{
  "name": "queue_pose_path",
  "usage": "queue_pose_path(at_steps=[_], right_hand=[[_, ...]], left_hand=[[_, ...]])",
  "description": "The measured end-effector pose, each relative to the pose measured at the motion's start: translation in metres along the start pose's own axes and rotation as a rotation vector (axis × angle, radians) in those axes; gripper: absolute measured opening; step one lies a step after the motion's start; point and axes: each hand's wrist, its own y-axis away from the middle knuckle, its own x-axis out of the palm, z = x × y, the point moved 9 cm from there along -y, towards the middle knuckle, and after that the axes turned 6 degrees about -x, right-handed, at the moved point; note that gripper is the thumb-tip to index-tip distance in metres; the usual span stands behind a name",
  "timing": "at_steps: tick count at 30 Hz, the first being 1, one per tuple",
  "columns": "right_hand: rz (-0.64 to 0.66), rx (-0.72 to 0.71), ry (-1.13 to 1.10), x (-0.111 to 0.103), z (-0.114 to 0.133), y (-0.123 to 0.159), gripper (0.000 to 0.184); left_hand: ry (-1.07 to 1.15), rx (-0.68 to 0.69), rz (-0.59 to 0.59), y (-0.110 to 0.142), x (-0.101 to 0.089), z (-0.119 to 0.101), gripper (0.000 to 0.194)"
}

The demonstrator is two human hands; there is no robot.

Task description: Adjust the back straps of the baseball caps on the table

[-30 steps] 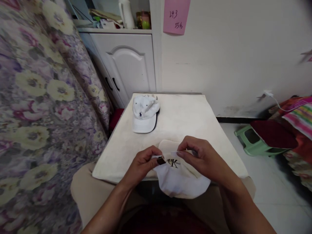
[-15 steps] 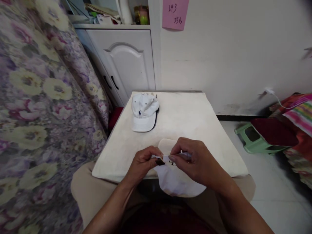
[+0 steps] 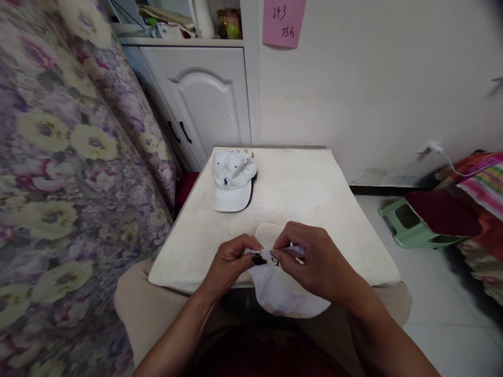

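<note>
A white cap (image 3: 288, 296) hangs over the near edge of the table, its brim pointing away from me and dark lettering partly showing. My left hand (image 3: 230, 259) is closed on the cap's strap end, pinching a small dark buckle (image 3: 259, 259) between thumb and finger. With thumb and forefinger, my right hand (image 3: 314, 256) pinches the white strap (image 3: 266, 253) just right of the buckle. Whether the strap runs through the buckle I cannot tell. A second white cap (image 3: 231, 175), with a small dark emblem, lies on the table at the back left.
The table (image 3: 302, 183) has a pale cover and stands against the wall. A white cabinet (image 3: 204, 99) is behind it on the left, beside a floral curtain (image 3: 78, 188). To the right on the floor stands a green stool (image 3: 406, 220) with a dark red top.
Both hands stay almost in place on the strap. The dark buckle has tilted slightly and edged right, and the right fingertips have shifted a little left.
</note>
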Motion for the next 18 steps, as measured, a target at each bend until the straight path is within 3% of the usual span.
queue_pose_path(at_steps=[18], right_hand=[[0.061, 0.038, -0.032, 0.0033, -0.0103, 0.0021, 0.007]], left_hand=[[-0.074, -0.052, 0.004, 0.0, 0.0018, 0.0047, 0.018]])
